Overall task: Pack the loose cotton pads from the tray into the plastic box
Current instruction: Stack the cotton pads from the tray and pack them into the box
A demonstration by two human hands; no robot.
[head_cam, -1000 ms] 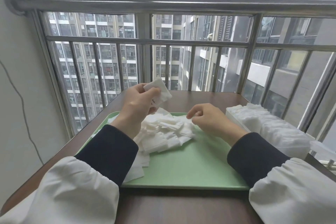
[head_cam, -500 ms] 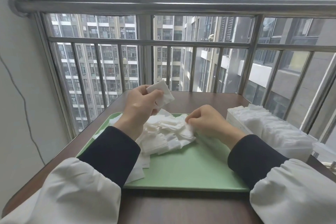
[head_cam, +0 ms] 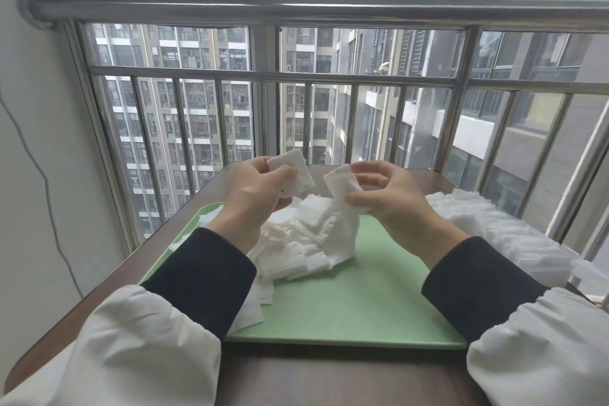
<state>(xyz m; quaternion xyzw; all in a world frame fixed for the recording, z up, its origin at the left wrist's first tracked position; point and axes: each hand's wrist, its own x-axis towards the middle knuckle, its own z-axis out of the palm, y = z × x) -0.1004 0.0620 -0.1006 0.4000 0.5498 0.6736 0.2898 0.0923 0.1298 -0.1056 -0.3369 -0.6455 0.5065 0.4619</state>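
Note:
A heap of loose white cotton pads (head_cam: 306,237) lies on the left and middle of a green tray (head_cam: 379,300). My left hand (head_cam: 257,198) is raised above the heap and grips a small stack of pads (head_cam: 291,171) between thumb and fingers. My right hand (head_cam: 385,198) pinches another pad (head_cam: 341,183) lifted from the heap, close beside the left hand's stack. The plastic box (head_cam: 494,237) stands to the right of the tray, filled with rows of white pads.
The tray rests on a dark brown table (head_cam: 329,379). A metal window railing (head_cam: 329,79) runs right behind the table's far edge and along its right side. A grey wall with a hanging cable (head_cam: 49,208) is on the left.
My right hand has risen from the heap with a pad pinched in it and come near my left hand. My left hand has held its stack in about the same place.

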